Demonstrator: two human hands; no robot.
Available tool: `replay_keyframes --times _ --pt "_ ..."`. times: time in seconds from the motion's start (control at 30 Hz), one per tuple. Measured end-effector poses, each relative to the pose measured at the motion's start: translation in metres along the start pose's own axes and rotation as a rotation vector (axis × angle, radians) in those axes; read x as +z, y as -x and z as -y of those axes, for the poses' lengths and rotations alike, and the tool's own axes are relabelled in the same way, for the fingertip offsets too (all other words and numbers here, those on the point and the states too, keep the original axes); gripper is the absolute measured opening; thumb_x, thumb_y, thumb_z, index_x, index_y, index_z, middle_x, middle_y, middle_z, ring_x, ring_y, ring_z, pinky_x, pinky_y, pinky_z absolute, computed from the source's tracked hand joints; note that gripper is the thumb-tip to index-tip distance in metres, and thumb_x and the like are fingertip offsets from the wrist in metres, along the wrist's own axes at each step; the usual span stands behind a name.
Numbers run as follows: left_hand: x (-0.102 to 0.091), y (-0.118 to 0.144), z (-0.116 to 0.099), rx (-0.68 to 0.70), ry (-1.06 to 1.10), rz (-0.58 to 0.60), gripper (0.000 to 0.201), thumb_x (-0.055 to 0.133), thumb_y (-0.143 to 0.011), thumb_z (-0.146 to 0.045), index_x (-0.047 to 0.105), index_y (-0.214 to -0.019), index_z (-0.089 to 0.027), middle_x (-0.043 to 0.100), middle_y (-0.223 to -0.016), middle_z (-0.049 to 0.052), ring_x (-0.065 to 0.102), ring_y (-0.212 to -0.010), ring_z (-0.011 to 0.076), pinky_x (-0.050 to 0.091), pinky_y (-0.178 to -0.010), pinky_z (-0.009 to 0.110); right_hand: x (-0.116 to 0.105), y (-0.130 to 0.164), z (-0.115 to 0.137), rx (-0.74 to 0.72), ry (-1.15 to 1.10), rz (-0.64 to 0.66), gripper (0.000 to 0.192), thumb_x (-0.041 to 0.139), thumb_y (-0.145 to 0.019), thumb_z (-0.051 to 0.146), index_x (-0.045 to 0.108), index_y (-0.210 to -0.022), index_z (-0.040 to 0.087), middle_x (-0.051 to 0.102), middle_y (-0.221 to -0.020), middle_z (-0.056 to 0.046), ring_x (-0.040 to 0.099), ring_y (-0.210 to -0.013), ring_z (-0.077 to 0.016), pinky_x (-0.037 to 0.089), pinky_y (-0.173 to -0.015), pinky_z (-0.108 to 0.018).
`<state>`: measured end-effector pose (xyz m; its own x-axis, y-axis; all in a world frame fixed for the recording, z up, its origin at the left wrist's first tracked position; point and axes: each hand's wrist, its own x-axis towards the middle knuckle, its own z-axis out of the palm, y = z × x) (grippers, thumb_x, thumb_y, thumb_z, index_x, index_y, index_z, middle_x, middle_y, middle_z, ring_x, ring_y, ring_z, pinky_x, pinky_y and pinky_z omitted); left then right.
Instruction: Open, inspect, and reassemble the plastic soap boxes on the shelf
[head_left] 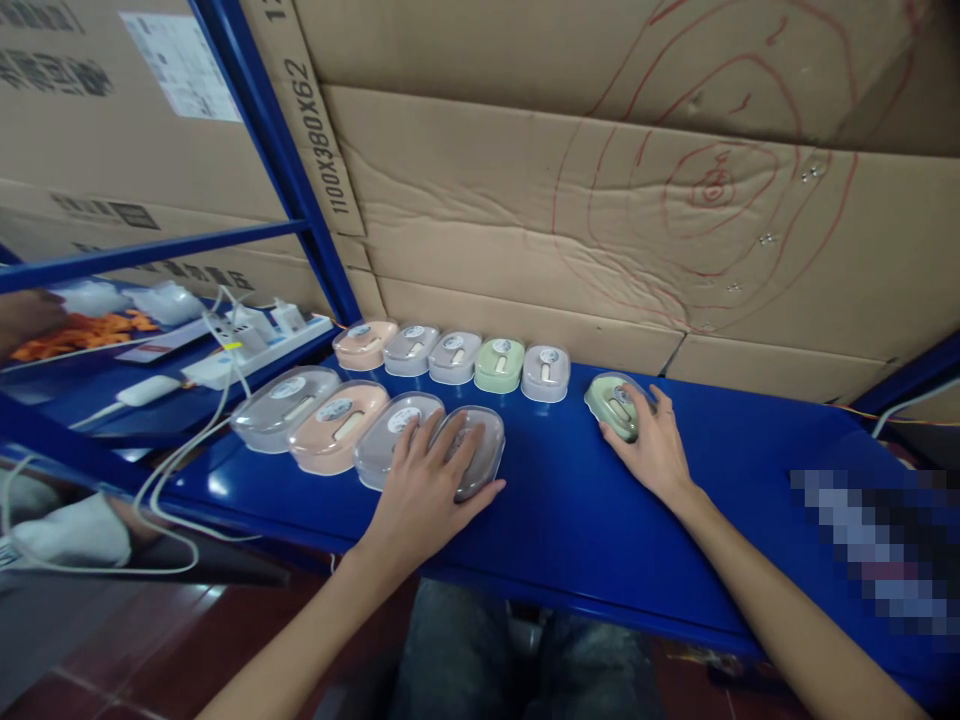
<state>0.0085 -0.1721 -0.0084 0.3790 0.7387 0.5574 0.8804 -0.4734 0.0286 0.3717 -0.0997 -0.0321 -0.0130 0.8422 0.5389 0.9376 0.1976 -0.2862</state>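
My left hand (424, 490) lies with spread fingers across the lids of two grey boxes at the right end of the front row. Its fingertips rest on the end grey box (486, 455), and the thumb is beside that box's near right edge. The other grey box (375, 445) is partly covered by the hand. Farther right, my right hand (652, 440) grips a small green box (611, 400) with a clear lid and round label, thumb at the near side, fingers at the far side. A peach box (319, 445) and another grey box (266, 425) continue the front row.
Behind stands a row of smaller lidded boxes, with a green one (499, 365) among them. A cardboard wall (480, 220) backs the blue table (559, 520). At left are a power strip (259, 350), loose white cables and another person's hand (30, 320) near orange pieces.
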Motion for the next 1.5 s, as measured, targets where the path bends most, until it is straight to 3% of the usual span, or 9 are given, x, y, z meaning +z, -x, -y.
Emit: replay_keyframes --times 0.27,0.43,0.63,0.8,0.9,1.07,1.27,1.37,1.5 --pt "-0.019 -0.020 -0.036 -0.049 0.132 -0.036 0.076 0.066 -0.099 -0.069 0.055 -0.158 -0.021 0.050 -0.169 0.020 0.036 -0.162 0.0492 0.028 -0.131 0.075 -0.011 -0.008 -0.006 0.049 -0.239 -0.137 0.066 0.075 -0.090 0.058 0.070 -0.146 0.023 0.072 -0.133 -0.017 0.069 -0.124 -0.0393 0.055 -0.113 -0.060" --pt "-0.026 -0.070 -0.080 -0.044 0.567 0.039 0.077 0.062 -0.104 -0.063 0.037 -0.168 -0.028 0.041 -0.176 0.015 0.033 -0.166 0.0378 0.034 -0.133 0.063 -0.034 -0.011 -0.006 -0.028 -0.453 -0.167 0.059 0.078 -0.091 0.051 0.070 -0.145 0.027 0.075 -0.138 -0.013 0.072 -0.124 -0.0371 0.055 -0.112 -0.056" --pt "0.009 -0.127 -0.102 -0.197 0.915 0.162 0.115 0.084 -0.085 -0.064 0.024 -0.174 -0.022 0.031 -0.180 0.021 0.026 -0.168 0.0421 0.028 -0.135 0.064 -0.058 -0.012 -0.009 -0.186 -0.771 0.134 0.059 0.081 -0.094 0.051 0.067 -0.148 0.031 0.072 -0.148 -0.010 0.071 -0.132 -0.0361 0.057 -0.111 -0.049" --pt "0.050 -0.131 -0.093 -0.174 1.124 0.344 0.124 0.096 -0.070 -0.058 0.035 -0.170 -0.017 0.058 -0.157 0.025 0.056 -0.148 0.0437 0.044 -0.122 0.063 -0.065 -0.014 -0.011 -0.314 -0.728 0.356 0.057 0.085 -0.092 0.048 0.070 -0.144 0.031 0.073 -0.143 -0.010 0.073 -0.126 -0.0348 0.059 -0.106 -0.048" --pt "0.060 -0.126 -0.089 -0.122 1.081 0.366 0.122 0.096 -0.069 -0.060 0.038 -0.167 -0.017 0.060 -0.154 0.023 0.057 -0.145 0.0438 0.042 -0.123 0.064 -0.063 -0.015 -0.014 -0.346 -0.702 0.429 0.062 0.087 -0.089 0.047 0.069 -0.146 0.031 0.072 -0.143 -0.011 0.072 -0.126 -0.0354 0.059 -0.107 -0.051" --pt "0.061 -0.121 -0.091 -0.093 1.014 0.338 0.118 0.096 -0.072 -0.058 0.037 -0.168 -0.022 0.054 -0.159 0.022 0.051 -0.152 0.0433 0.038 -0.126 0.065 -0.062 -0.016 -0.018 -0.265 -0.719 0.504 0.069 0.091 -0.085 0.046 0.067 -0.149 0.032 0.071 -0.147 -0.011 0.070 -0.131 -0.0366 0.056 -0.113 -0.056" --pt "0.064 -0.115 -0.101 -0.051 1.026 0.345 0.127 0.098 -0.072 -0.045 0.025 -0.174 -0.024 0.041 -0.169 0.023 0.042 -0.159 0.0437 0.036 -0.129 0.065 -0.070 -0.018 -0.023 -0.008 -1.003 0.680 0.068 0.091 -0.087 0.047 0.068 -0.149 0.034 0.073 -0.149 -0.007 0.066 -0.141 -0.0364 0.054 -0.119 -0.054" --pt "0.069 -0.112 -0.105 -0.072 0.992 0.304 0.142 0.101 -0.068 -0.038 0.012 -0.177 -0.021 0.035 -0.172 0.026 0.039 -0.160 0.0451 0.034 -0.130 0.065 -0.069 -0.021 -0.035 0.102 -1.057 0.583 0.060 0.088 -0.089 0.052 0.071 -0.145 0.035 0.072 -0.150 -0.007 0.068 -0.139 -0.0356 0.054 -0.118 -0.055" --pt "0.073 -0.111 -0.105 -0.057 0.893 0.307 0.141 0.102 -0.068 -0.036 0.014 -0.177 -0.017 0.039 -0.169 0.028 0.036 -0.162 0.0452 0.031 -0.132 0.064 -0.060 -0.024 -0.060 0.141 -0.791 0.214 0.060 0.079 -0.092 0.063 0.070 -0.144 0.034 0.073 -0.147 -0.010 0.072 -0.128 -0.0366 0.054 -0.115 -0.059"
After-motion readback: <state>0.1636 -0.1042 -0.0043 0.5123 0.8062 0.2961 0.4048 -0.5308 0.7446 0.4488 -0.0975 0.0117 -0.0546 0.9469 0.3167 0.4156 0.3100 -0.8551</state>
